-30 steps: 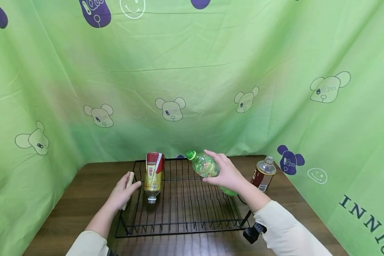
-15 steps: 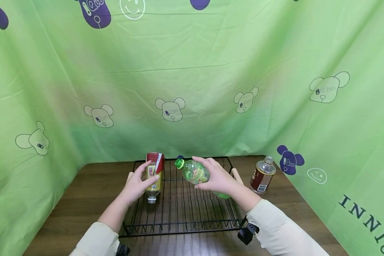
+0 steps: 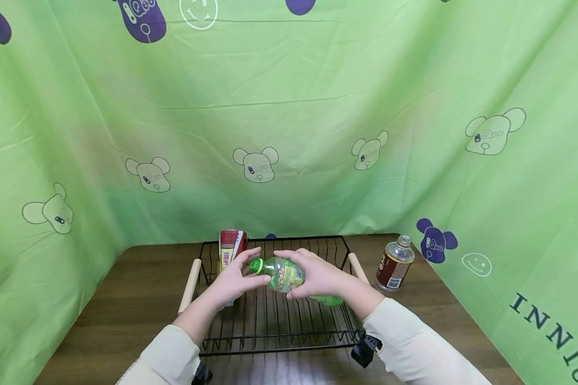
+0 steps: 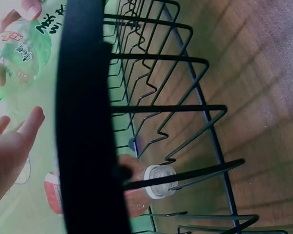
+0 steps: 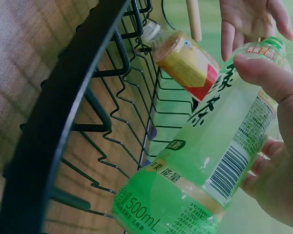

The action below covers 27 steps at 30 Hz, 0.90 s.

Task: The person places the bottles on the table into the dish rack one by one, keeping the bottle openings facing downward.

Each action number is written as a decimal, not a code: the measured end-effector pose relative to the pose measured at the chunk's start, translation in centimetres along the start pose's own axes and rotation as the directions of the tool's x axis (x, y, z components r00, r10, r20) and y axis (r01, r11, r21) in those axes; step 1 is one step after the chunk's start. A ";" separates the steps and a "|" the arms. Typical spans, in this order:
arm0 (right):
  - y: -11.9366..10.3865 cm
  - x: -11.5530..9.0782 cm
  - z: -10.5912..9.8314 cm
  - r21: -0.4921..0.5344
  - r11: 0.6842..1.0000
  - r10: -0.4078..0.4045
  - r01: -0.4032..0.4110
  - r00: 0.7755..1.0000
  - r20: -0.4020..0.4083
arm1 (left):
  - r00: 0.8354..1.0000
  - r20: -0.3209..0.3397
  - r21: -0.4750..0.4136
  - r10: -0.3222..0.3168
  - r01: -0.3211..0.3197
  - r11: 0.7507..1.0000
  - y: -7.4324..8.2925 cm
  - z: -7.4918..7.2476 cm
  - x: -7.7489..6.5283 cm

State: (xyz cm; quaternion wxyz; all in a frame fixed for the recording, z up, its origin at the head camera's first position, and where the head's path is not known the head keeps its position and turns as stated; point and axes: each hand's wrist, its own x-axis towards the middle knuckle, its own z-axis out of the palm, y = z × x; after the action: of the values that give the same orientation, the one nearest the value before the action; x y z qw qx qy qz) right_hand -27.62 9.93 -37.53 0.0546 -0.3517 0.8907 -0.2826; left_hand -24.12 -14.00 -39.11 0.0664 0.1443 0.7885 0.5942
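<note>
My right hand grips a green tea bottle round its middle. The bottle is tilted over the black wire rack, its green cap pointing left and its base low at the right. Its printed label and barcode show in the right wrist view. Beside the cap is my left hand, fingers and thumb spread on either side of it; the left wrist view shows a gap between fingertips and cap. Behind the left hand, a red-and-yellow bottle lies on the rack, neck toward me, partly hidden in the head view.
The rack has pale wooden handles, one on the left and one on the right. A capless bottle with a dark red label stands on the wooden table right of the rack. A green printed curtain surrounds the table.
My left hand has left the wooden handle and moved right, toward the bottle's cap. My right hand has carried the green tea bottle left and closer to me.
</note>
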 end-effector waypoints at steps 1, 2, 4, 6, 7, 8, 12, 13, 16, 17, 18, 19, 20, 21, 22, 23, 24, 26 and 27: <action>0.0 0.0 0.0 0.001 1.000 -0.010 0.010 1.000 0.007 | 1.000 -0.001 0.003 0.005 -0.005 1.000 0.0 0.1 0.0; 0.0 0.0 0.1 -0.003 1.000 -0.017 0.017 1.000 0.014 | 1.000 -0.002 0.005 0.013 -0.013 1.000 -0.1 0.2 0.0; 0.0 0.1 0.1 -0.001 1.000 -0.024 0.024 0.999 0.032 | 0.999 0.000 0.019 0.032 -0.032 0.999 -0.1 0.4 0.0; 0.0 0.1 0.1 0.000 1.000 -0.026 0.026 0.999 0.048 | 0.999 -0.001 0.039 0.044 -0.044 0.998 -0.1 0.5 0.0; 0.0 0.1 0.2 0.001 1.000 -0.026 0.026 0.998 0.054 | 0.999 -0.001 0.053 0.053 -0.053 0.997 -0.1 0.5 0.0; -0.1 0.1 0.2 0.001 1.000 -0.024 0.024 0.998 0.060 | 0.998 -0.001 0.065 0.061 -0.061 0.996 -0.1 0.6 -0.1; -0.2 0.2 0.2 -0.006 1.000 -0.020 0.021 0.997 0.078 | 0.997 -0.008 0.103 0.074 -0.073 0.992 -0.1 0.7 -0.2; -0.2 0.2 0.2 -0.013 1.000 -0.017 0.018 0.997 0.081 | 0.997 -0.010 0.106 0.077 -0.075 0.991 -0.1 0.7 -0.2; -0.2 0.2 0.2 -0.028 0.999 -0.014 0.016 0.996 0.086 | 0.997 -0.020 0.118 0.079 -0.076 0.990 -0.3 0.8 -0.2; -0.2 0.3 0.3 -0.031 0.999 -0.012 0.015 0.996 0.089 | 0.997 -0.022 0.121 0.078 -0.075 0.990 -0.3 0.8 -0.2; -0.2 0.3 0.3 -0.035 0.999 -0.010 0.013 0.996 0.092 | 0.997 -0.023 0.124 0.078 -0.074 0.990 -0.3 0.8 -0.2; -0.2 0.3 0.3 -0.037 0.999 -0.009 0.012 0.996 0.094 | 0.997 -0.024 0.127 0.078 -0.075 0.989 -0.4 0.8 -0.2; -0.2 0.3 0.3 -0.034 0.999 -0.010 0.013 0.995 0.095 | 0.997 -0.026 0.134 0.079 -0.074 0.988 -0.4 0.9 -0.2; -0.3 0.3 0.2 -0.034 0.999 -0.008 0.012 0.995 0.098 | 0.996 -0.030 0.146 0.080 -0.074 0.986 -0.4 0.9 -0.2; -0.3 0.2 0.2 -0.033 0.999 -0.006 0.009 0.995 0.100 | 0.996 -0.031 0.161 0.082 -0.076 0.984 -0.4 0.9 -0.2; -0.4 0.2 0.2 -0.032 0.999 -0.005 0.009 0.995 0.102 | 0.996 -0.030 0.171 0.085 -0.079 0.982 -0.4 0.9 -0.2; -0.4 0.2 0.2 -0.031 1.000 -0.005 0.008 0.995 0.103 | 0.996 -0.030 0.181 0.087 -0.080 0.980 -0.5 1.0 -0.1; -0.5 0.2 0.2 -0.026 1.000 -0.004 0.007 0.994 0.105 | 0.996 -0.033 0.197 0.086 -0.078 0.977 -0.5 1.0 -0.2; -0.5 0.2 0.2 -0.025 1.000 -0.004 0.007 0.994 0.106 | 0.996 -0.036 0.203 0.085 -0.076 0.976 -0.5 1.0 -0.2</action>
State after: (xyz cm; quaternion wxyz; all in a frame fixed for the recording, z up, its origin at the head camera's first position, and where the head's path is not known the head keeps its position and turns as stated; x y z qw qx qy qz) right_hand -27.43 9.36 -37.40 0.0967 -0.3692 0.8891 -0.2526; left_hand -23.74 -13.26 -39.92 0.0099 0.1688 0.8393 0.5167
